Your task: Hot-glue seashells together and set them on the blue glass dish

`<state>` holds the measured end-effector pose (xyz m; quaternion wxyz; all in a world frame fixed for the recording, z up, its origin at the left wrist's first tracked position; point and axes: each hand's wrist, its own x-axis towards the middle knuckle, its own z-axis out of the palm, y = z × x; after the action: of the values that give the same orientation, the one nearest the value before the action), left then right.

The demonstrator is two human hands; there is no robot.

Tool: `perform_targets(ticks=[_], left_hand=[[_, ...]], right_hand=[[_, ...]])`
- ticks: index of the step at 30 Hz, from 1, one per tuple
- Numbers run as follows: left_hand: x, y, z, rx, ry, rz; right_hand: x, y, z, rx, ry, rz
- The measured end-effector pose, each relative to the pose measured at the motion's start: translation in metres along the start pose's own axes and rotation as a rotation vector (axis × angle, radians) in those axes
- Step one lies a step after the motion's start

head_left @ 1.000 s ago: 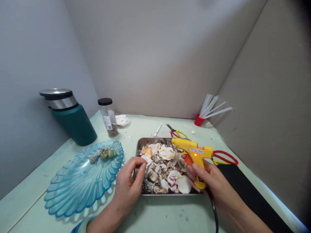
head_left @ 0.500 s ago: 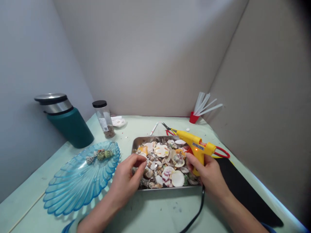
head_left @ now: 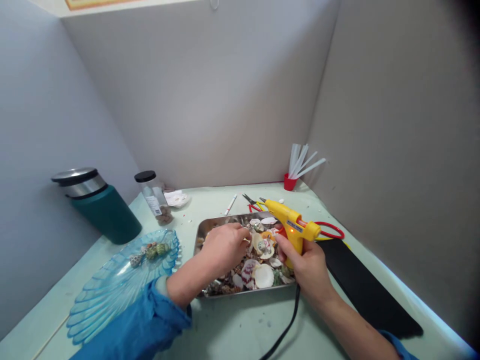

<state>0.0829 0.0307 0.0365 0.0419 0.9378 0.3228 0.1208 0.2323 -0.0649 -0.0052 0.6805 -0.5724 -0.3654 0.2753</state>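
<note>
My right hand (head_left: 305, 265) is wrapped around a yellow hot glue gun (head_left: 294, 225), whose orange light glows and whose nozzle points to the upper left. A black cord runs down from the gun. In front of me is a metal tray (head_left: 242, 295) full of mixed seashells, with a white scallop shell (head_left: 264, 276) near its front. My left hand (head_left: 227, 247) reaches over the tray, its curled fingers closed at a pale seashell (head_left: 247, 241); the hand hides most of it.
On the left are a blue scalloped glass dish (head_left: 112, 295) holding a few shells, a tilted green bottle (head_left: 105, 212) and a jar (head_left: 154, 202). Behind the tray lie a marker (head_left: 231, 204) and scissors (head_left: 253, 201). A red cup (head_left: 290, 183) holds glue sticks; a black mat (head_left: 369, 290) lies right.
My left hand has moved right and forward, from the tray's left side to its middle shells. My right hand still holds the glue gun. The view has tilted up slightly.
</note>
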Motion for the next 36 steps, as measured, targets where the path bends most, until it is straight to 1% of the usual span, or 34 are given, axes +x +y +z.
perform_targets(ticks=[2, 4, 9, 13, 18, 21, 25, 27, 30, 36], left_hand=[[0.009, 0.008, 0.001, 0.018, -0.001, 0.086], [0.019, 0.015, 0.004, 0.055, -0.015, 0.133], [0.045, 0.021, 0.016, 0.088, -0.065, 0.104], [0.057, 0.025, 0.021, 0.093, -0.126, 0.117], [0.064, 0.025, 0.028, 0.094, -0.147, 0.124], [0.066, 0.022, 0.031, 0.089, -0.122, 0.128], [0.067, 0.017, 0.032, 0.044, -0.080, 0.224], [0.067, 0.017, 0.032, 0.033, -0.108, 0.265], [0.067, 0.017, 0.030, 0.042, -0.159, 0.287], [0.065, 0.012, 0.023, 0.104, -0.163, 0.358]], right_hand=[[0.000, 0.001, -0.001, 0.022, 0.013, -0.014], [0.001, 0.003, -0.001, 0.039, 0.024, -0.020], [0.000, 0.005, -0.002, 0.057, 0.016, -0.019], [0.000, 0.008, -0.002, 0.054, 0.020, -0.025], [0.001, 0.011, -0.002, 0.039, 0.038, -0.028], [0.001, 0.012, -0.002, 0.042, 0.042, -0.027], [0.002, 0.012, -0.002, 0.044, 0.041, -0.011], [0.002, 0.011, -0.003, 0.040, 0.044, -0.013], [0.001, 0.010, -0.003, 0.039, 0.047, -0.014], [0.002, 0.011, -0.003, 0.046, 0.049, -0.026]])
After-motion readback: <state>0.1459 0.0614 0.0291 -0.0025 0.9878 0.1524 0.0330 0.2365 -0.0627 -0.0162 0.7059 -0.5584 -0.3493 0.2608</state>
